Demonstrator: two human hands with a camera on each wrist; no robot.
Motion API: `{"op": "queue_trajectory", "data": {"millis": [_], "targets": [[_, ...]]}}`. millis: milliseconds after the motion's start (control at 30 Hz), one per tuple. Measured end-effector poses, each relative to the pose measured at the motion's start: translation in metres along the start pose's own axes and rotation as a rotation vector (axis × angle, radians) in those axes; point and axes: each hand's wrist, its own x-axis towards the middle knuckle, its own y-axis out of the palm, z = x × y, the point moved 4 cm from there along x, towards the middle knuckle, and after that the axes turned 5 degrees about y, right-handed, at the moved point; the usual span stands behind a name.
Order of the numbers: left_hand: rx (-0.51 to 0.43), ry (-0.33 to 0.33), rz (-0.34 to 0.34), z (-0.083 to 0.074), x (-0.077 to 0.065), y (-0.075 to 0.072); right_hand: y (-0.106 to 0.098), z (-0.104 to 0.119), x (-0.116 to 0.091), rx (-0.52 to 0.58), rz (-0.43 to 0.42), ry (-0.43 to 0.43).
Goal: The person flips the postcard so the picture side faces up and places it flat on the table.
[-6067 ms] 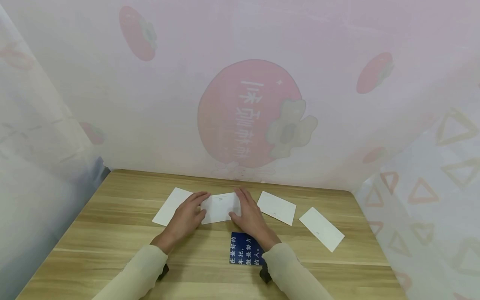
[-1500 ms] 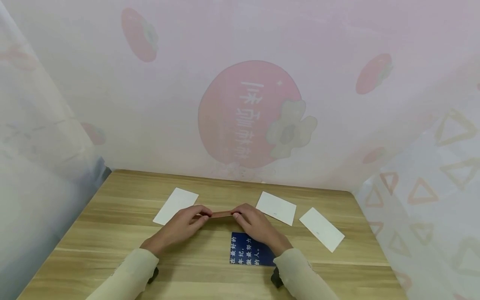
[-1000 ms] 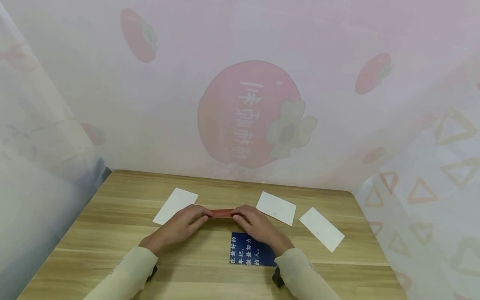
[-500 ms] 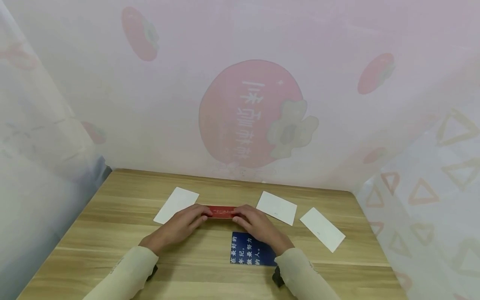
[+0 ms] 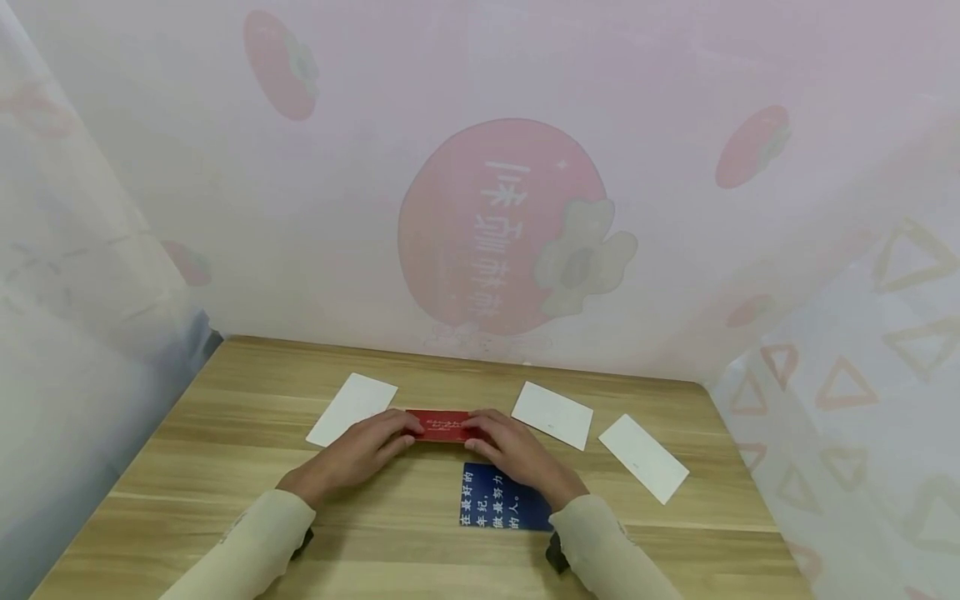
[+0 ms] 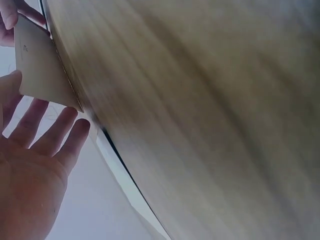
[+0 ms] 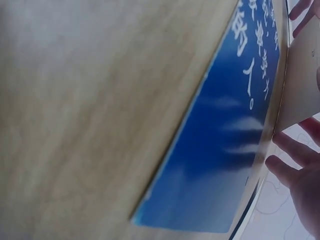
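Observation:
Between both hands is a red card [image 5: 444, 425] with small light lettering, its red face showing to the head camera. My left hand [image 5: 356, 454] pinches its left end between thumb and fingers. On the right end, the right hand [image 5: 517, 450] pinches it likewise. In the left wrist view the card's pale back [image 6: 42, 65] with a tiny print shows, the card tilted and its far edge right at the tabletop. A blue card [image 5: 480, 500] with white Chinese characters lies just below, partly hidden under the right wrist.
On the wooden table [image 5: 397, 542] lie three white cards: one at the left [image 5: 345, 412], one right of the hands [image 5: 552, 415] and one farther right [image 5: 643, 458]. A printed cloth [image 5: 337, 208] hangs behind the table's back edge.
Six seconds ago the held card showed its white side. Since then it has turned over, passing through an edge-on view, and its red face has tipped toward the head camera. The other cards stay put.

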Motion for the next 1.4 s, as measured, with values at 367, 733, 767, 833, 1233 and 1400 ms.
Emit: {"op": "queue_trajectory", "data": {"millis": [367,733,767,833,1233,1400], "targets": [[0.104,0.08,0.028,0.0,-0.002,0.001,0.002,0.004,-0.001,-0.157,0.023,-0.062],[0.202,0.108,0.042,-0.001,0.001,0.008,0.004,0.006,-0.001,-0.238,0.034,-0.03],[0.212,0.107,0.042,-0.002,0.001,0.008,0.004,0.006,-0.001,-0.241,0.035,-0.027],[0.234,0.1,0.039,-0.004,0.001,0.008,0.005,0.005,-0.001,-0.252,0.035,-0.02],[0.343,0.089,0.025,-0.007,0.001,0.01,0.009,0.006,0.001,-0.298,0.039,-0.013],[0.369,0.094,0.03,-0.007,0.002,0.012,0.01,0.007,0.001,-0.331,0.021,-0.023]]}}
